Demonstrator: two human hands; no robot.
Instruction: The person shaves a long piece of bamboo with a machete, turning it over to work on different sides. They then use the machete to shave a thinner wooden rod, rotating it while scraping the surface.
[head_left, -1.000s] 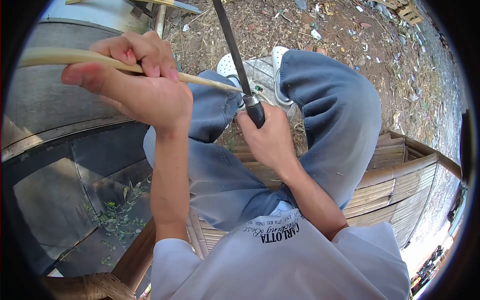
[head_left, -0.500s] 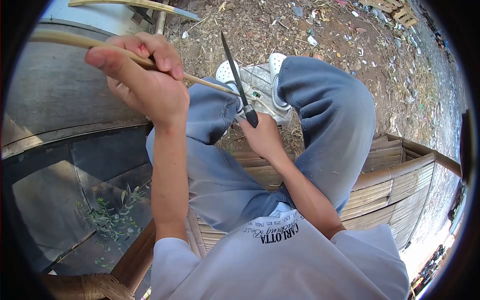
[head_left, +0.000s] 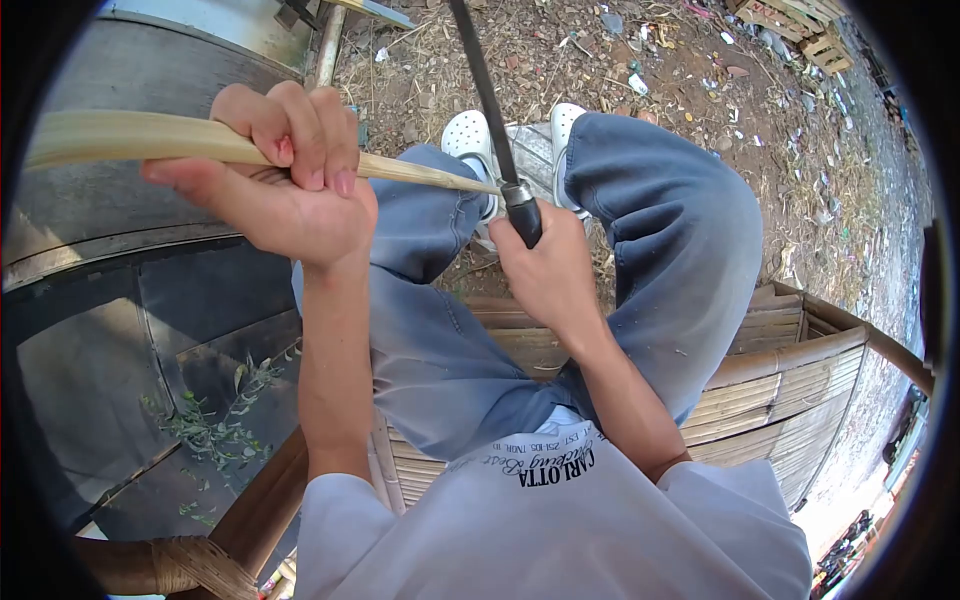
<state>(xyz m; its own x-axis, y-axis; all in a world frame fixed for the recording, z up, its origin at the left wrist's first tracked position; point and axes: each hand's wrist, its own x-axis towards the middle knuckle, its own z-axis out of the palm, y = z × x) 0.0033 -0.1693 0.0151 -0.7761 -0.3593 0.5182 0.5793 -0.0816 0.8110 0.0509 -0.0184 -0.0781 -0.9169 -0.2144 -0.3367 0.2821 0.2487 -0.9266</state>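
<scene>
My left hand [head_left: 300, 190] is closed round a long pale strip that looks like split bamboo [head_left: 120, 138]. The strip crosses from the left edge of the head view and narrows to a tip near my right hand [head_left: 550, 260]. That hand grips the black handle of a long knife [head_left: 482, 85], its dark blade pointing away from me and running out of view at the top. In this view the strip's thin end overlaps the base of the blade, just above the handle. Both hands are held above my lap and knees.
I sit on a bamboo bench [head_left: 790, 400] with slatted sides. My white clogs [head_left: 467, 135] rest on a pale slab. Littered ground [head_left: 640, 50] lies ahead, with a wooden crate [head_left: 825, 48] at the far right. A grey wooden panel [head_left: 120, 190] and a leafy plant [head_left: 220, 425] are on the left.
My right hand has risen with the knife, which now looks larger and reaches the top edge. The left hand has turned a little, and the strip's left part sits lower and looks broader.
</scene>
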